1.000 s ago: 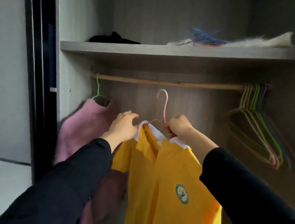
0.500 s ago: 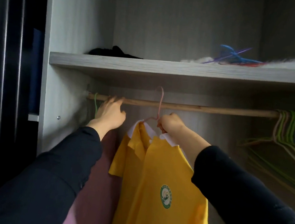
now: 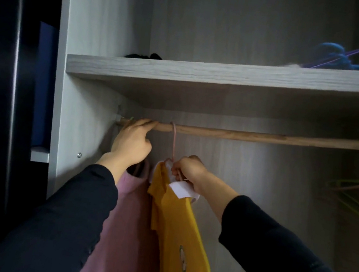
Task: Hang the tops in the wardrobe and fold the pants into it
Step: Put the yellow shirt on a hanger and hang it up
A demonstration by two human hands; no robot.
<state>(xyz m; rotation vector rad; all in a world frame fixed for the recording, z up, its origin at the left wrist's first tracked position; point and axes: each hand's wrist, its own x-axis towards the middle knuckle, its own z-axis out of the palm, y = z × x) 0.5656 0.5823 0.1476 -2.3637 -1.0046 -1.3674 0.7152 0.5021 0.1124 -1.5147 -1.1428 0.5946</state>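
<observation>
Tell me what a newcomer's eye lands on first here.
The yellow shirt, bright against the dim wardrobe, hangs low in the middle on a pink hanger hooked over the wooden rod. The right hand grips the hanger at the white collar, while the left hand rests fingers on the rod beside a pink top. Blue yarn sits on the shelf, upper right.

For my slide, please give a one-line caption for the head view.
Right hand hooks the yellow top's pink hanger over the rod while the left hand rests on it, beside a pink top.
</observation>
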